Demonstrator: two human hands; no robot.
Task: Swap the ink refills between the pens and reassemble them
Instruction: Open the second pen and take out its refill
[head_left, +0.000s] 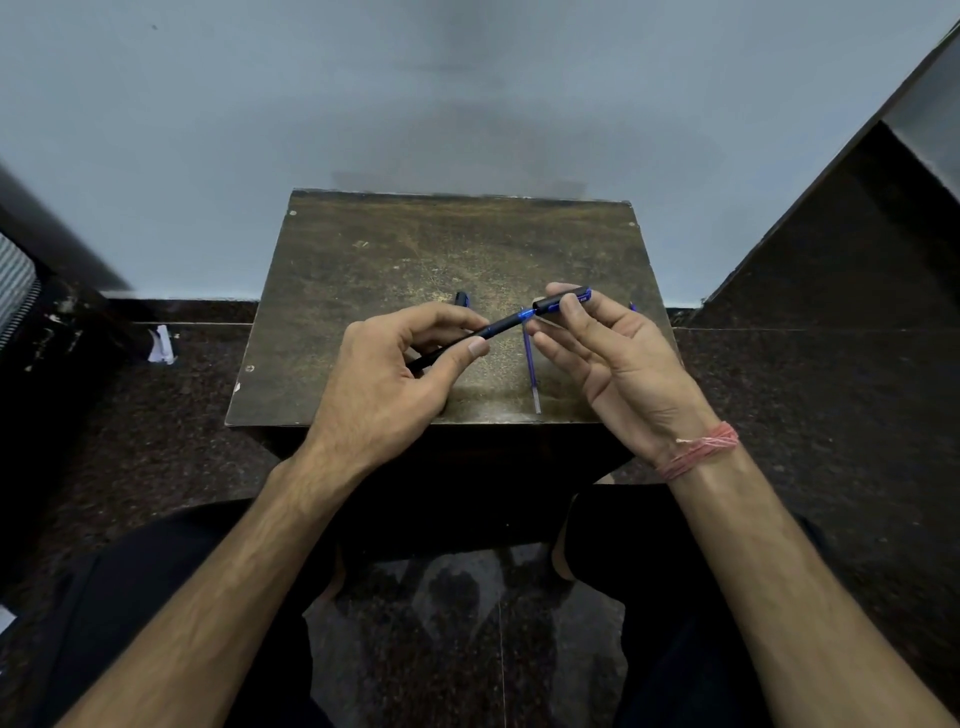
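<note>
Head view, downward, close above table (363, 249)

Dim, cool, even light falls from above, the worn desk (395, 270) top catching a dull sheen at its middle, the floor (810, 415) nearly black, a soft shadow smearing the far wall (208, 130), and straight edges bowing at the frame's sides.

Blue-grey wall (208, 156); dark speckled floor (831, 415)
</note>
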